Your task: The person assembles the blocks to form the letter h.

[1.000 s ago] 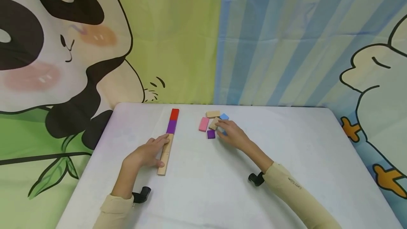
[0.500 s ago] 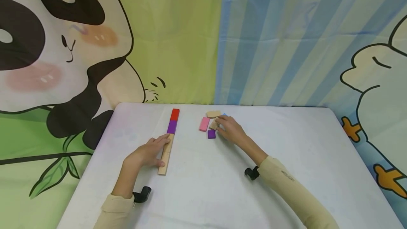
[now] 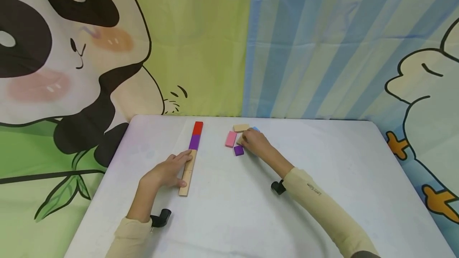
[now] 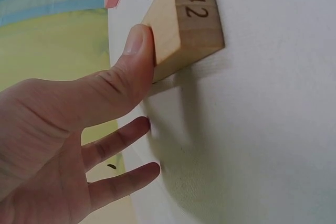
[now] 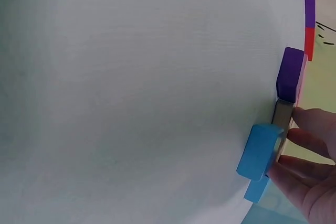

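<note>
My left hand rests along a straight row of blocks: red, purple and plain wooden blocks at the near end. In the left wrist view its thumb presses the side of a wooden block marked 42, and the two fingers that show are straight. At the loose blocks, my right hand has its fingertips bent round a plain wooden block, partly hidden by the hand. Close beside that block are a blue block and a purple block.
A pink block and another plain wooden block lie left of and behind the right hand. Behind it a second blue block shows in part. A white-covered table bears everything, with a printed curtain along its far edge.
My right hand has shifted slightly left, and its fingers have come in over the plain wooden block, covering more of it. The left hand and the row have stayed put.
</note>
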Demonstrator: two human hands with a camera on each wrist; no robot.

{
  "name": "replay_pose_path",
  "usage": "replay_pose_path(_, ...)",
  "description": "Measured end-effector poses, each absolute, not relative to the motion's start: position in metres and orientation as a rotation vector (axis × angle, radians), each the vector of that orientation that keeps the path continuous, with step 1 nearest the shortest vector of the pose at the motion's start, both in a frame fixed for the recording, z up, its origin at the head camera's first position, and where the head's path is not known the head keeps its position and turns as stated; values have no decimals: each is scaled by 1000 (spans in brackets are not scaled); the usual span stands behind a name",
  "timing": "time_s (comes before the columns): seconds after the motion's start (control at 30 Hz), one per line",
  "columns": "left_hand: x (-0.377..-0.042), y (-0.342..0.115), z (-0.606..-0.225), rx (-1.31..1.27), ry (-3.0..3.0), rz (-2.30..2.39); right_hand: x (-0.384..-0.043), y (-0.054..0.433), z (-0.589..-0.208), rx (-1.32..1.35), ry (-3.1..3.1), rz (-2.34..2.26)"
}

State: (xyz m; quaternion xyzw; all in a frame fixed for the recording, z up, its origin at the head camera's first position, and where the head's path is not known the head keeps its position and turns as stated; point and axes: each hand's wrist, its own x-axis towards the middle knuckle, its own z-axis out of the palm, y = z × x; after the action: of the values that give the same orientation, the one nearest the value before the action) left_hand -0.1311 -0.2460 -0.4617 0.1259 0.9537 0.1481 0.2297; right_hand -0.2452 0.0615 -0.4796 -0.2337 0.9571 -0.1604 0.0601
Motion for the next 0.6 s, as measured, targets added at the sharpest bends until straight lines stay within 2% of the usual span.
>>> replay_pose_path(0.4,-132,-245,-464,343,2627,418,-246,68,-481,-706,2853,-470)
replay_pose_path(0.6,-133,-246,-463,355,2626,413,-243,75,-486,-687,2891,-675)
